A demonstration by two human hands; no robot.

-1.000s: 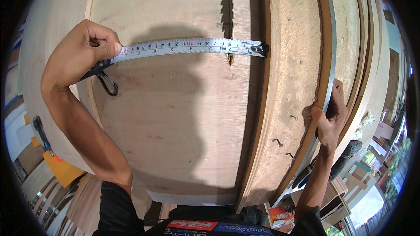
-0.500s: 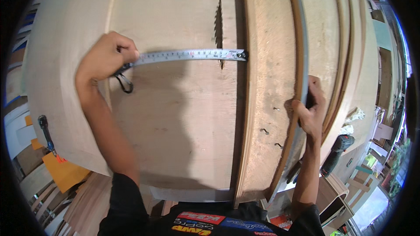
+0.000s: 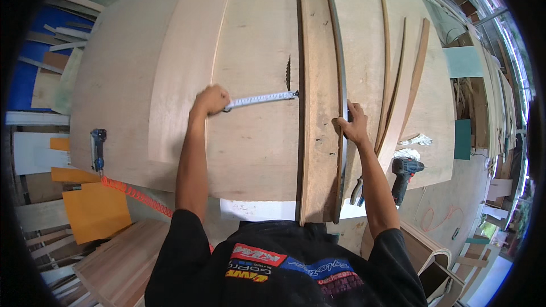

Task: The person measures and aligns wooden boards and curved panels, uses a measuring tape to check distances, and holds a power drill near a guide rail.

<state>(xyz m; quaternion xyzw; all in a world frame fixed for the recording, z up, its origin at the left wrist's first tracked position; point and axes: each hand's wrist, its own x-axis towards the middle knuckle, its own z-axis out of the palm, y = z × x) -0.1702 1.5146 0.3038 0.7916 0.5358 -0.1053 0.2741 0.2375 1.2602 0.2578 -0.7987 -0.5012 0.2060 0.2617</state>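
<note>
My left hand (image 3: 212, 100) is closed around a tape measure, whose case is mostly hidden in the fist. Its pale blade (image 3: 261, 99) runs right across the plywood tabletop (image 3: 256, 148). The hooked end meets the left side of a long wooden fence (image 3: 314, 159). Just beyond the tape, a toothed saw blade (image 3: 288, 72) sticks up through a slot. My right hand (image 3: 355, 123) grips the metal-faced strip (image 3: 343, 79) along the fence's right edge, thumb on the fence side. A flat wooden panel (image 3: 190, 68) lies under and beyond my left hand.
Several thin wooden strips (image 3: 392, 102) lie right of the fence. Nearer me are a cordless drill (image 3: 403, 179), pliers (image 3: 356, 191) and white gloves (image 3: 412, 148). An air tool (image 3: 98, 149) with a coiled orange hose (image 3: 133, 193) sits at the left edge.
The view has drawn back, showing more of the tabletop. The tape slants more, its left end nearer me. Both hands keep their holds, and the tape's end stays at the fence.
</note>
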